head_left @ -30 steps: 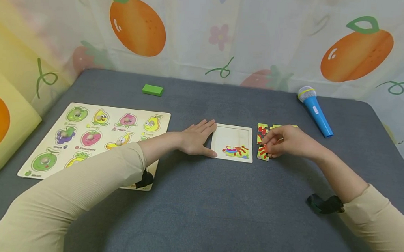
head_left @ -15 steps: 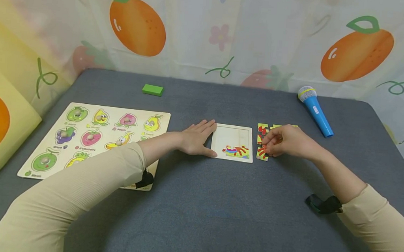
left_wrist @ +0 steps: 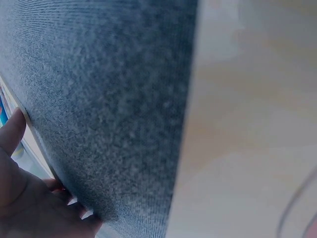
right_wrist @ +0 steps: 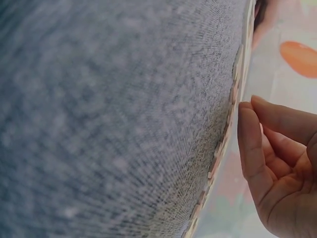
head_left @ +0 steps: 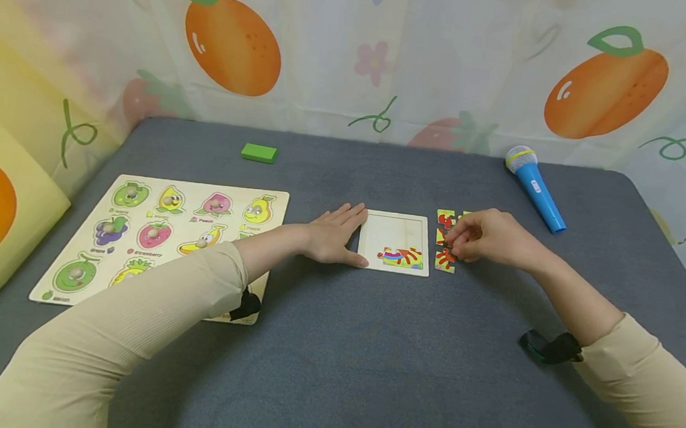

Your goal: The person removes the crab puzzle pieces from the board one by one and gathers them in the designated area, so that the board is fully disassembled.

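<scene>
My left hand (head_left: 335, 233) lies beside a small square wooden puzzle tray (head_left: 393, 268), fingers spread and straight, fingertips and thumb at its left edge. Joined jigsaw pieces (head_left: 403, 258), yellow with red and rainbow colours, sit in the tray's lower right. My right hand (head_left: 486, 237) is over loose pieces just right of the tray, thumb and index fingertips close together, other fingers curled. One loose jigsaw piece (head_left: 445, 261) lies flat below its fingertips; others are partly hidden under the hand. In the right wrist view the fingertips (right_wrist: 245, 111) are right at the row of pieces; I cannot tell whether they pinch one.
A wooden fruit peg board (head_left: 156, 209) lies on the left, partly under my left forearm. A green block (head_left: 260, 153) is at the back left, a blue toy microphone (head_left: 537, 189) at the back right. A fruit-print curtain (head_left: 331, 58) hangs behind the grey table (head_left: 331, 361).
The lowest loose piece has turned slightly and shifted a little left, now lying straighter below the right fingertips. My right hand has edged slightly upward from it. My left hand has stayed put.
</scene>
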The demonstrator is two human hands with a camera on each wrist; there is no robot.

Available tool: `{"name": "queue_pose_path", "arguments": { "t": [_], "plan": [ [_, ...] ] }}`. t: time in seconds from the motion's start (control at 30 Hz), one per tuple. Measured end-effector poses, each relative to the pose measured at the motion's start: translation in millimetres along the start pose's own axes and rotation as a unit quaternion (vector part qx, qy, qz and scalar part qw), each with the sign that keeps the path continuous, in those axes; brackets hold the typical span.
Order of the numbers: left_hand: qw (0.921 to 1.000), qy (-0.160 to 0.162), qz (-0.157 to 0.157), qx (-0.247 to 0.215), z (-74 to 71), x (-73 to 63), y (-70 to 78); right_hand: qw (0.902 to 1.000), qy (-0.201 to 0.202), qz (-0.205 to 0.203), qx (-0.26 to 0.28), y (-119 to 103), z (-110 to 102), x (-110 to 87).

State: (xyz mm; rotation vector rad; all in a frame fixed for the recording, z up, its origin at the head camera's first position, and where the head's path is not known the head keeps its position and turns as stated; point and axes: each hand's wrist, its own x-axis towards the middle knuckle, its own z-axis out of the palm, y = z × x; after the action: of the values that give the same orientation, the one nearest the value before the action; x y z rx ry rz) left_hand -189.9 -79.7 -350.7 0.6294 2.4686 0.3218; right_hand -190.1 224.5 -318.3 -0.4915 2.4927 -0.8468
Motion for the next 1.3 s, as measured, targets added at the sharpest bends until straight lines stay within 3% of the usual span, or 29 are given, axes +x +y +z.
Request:
{"name": "queue_pose_path", "arguments": {
  "t": [0.5,0.9,1.3],
  "plan": [
    [1.0,0.004,0.003,0.0,0.3,-0.6,0.0,0.9987,0.042,-0.021,-0.019,-13,5,4.8],
    [1.0,0.001,0.001,-0.001,0.2,0.1,0.2,0.9965,0.04,-0.067,-0.028,-23,17,11.5],
    [1.0,0.001,-0.004,-0.002,0.7,0.3,0.0,0.9957,0.009,-0.092,-0.008,-34,35,21.8]
  ]
}}
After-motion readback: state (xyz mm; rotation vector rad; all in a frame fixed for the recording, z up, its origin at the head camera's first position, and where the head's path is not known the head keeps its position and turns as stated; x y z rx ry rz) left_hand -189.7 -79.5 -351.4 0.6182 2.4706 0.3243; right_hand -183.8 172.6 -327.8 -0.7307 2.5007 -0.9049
